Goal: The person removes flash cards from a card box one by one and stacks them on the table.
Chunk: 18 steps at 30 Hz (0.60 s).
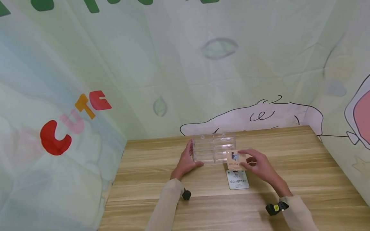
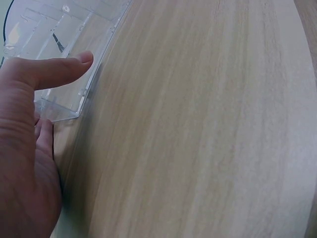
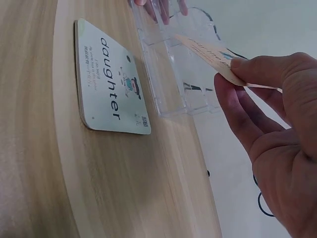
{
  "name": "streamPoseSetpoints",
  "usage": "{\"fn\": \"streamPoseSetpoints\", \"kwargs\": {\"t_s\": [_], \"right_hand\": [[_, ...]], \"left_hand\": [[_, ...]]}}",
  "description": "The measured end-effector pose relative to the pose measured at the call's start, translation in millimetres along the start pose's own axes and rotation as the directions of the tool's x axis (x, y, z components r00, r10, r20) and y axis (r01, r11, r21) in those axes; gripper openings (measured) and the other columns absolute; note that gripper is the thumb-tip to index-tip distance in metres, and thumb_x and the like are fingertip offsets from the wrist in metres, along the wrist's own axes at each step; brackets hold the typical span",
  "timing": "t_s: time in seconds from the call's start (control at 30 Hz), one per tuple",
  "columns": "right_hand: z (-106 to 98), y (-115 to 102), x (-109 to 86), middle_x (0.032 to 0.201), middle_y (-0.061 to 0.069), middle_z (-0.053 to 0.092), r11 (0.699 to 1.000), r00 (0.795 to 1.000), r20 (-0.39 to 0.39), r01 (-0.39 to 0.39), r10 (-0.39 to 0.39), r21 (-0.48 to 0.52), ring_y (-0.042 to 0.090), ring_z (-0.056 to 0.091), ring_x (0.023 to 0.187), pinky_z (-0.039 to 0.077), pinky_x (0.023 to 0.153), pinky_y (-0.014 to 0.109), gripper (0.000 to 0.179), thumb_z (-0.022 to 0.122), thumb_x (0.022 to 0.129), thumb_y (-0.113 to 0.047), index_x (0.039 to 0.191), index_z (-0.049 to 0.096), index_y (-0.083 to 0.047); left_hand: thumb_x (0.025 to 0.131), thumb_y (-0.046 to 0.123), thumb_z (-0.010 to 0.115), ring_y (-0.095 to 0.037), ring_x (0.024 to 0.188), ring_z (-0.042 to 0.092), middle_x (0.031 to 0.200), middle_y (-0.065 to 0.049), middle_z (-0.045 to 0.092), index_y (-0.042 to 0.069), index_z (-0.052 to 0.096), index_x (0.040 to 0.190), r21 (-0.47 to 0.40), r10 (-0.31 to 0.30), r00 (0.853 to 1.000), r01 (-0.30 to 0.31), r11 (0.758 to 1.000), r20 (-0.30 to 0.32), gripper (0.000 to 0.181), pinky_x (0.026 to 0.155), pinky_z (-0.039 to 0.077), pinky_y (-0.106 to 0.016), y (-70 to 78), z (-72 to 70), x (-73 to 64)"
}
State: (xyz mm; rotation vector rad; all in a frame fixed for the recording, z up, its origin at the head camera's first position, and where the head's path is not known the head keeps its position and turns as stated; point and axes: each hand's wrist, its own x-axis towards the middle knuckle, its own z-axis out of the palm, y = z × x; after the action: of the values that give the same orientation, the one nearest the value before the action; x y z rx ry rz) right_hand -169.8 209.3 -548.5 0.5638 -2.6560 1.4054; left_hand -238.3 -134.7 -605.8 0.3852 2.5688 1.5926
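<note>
A clear plastic card rack (image 1: 203, 150) with several tiers in two columns stands near the table's back edge. My left hand (image 1: 186, 162) holds its left end, the thumb (image 2: 67, 71) lying over the front edge and the other fingers around the side. My right hand (image 1: 259, 165) pinches the right edge of a peach flashcard (image 1: 233, 161) with a small picture and print on it. That card is tilted up in front of the rack's lower right tiers. Flat on the table just below it lies a pale "daughter" card (image 3: 109, 82), apparently the top of a thin stack.
The wood-grain table (image 1: 214, 211) meets printed fabric walls at the back and both sides. On the left one, coloured letters (image 1: 56, 138) spell "CUTE". Black wrist devices (image 1: 186, 194) sit at both sleeve cuffs.
</note>
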Motion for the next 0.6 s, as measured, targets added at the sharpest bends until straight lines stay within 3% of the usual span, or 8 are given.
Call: {"fn": "streamPoseSetpoints", "kwargs": {"t_s": [0.3, 0.6], "right_hand": [[2.6, 5.1, -14.5, 0.135, 0.019, 0.070, 0.997, 0.996, 0.039, -0.079, 0.079, 0.002, 0.026, 0.073, 0.099, 0.067, 0.087, 0.039, 0.047, 0.083, 0.090, -0.003, 0.135, 0.069, -0.006], [9.6, 11.5, -26.0, 0.132, 0.024, 0.069, 0.993, 0.990, 0.094, -0.107, 0.102, 0.050, 0.021, 0.074, 0.096, 0.066, 0.086, 0.030, 0.047, 0.083, 0.088, -0.001, 0.133, 0.069, -0.001]], "left_hand": [[0.075, 0.014, 0.097, -0.037, 0.158, 0.033, 0.171, -0.022, 0.030, 0.005, 0.016, 0.168, -0.002, -0.008, 1.000, 0.008, 1.000, 0.001, 0.124, 0.130, 0.032, -0.045, 0.3, -0.1, 0.6], [0.074, 0.014, 0.098, -0.038, 0.157, 0.034, 0.170, -0.023, 0.031, 0.005, 0.015, 0.168, -0.011, 0.000, 1.000, 0.000, 1.000, -0.001, 0.125, 0.129, 0.033, -0.046, 0.2, -0.3, 0.2]]}}
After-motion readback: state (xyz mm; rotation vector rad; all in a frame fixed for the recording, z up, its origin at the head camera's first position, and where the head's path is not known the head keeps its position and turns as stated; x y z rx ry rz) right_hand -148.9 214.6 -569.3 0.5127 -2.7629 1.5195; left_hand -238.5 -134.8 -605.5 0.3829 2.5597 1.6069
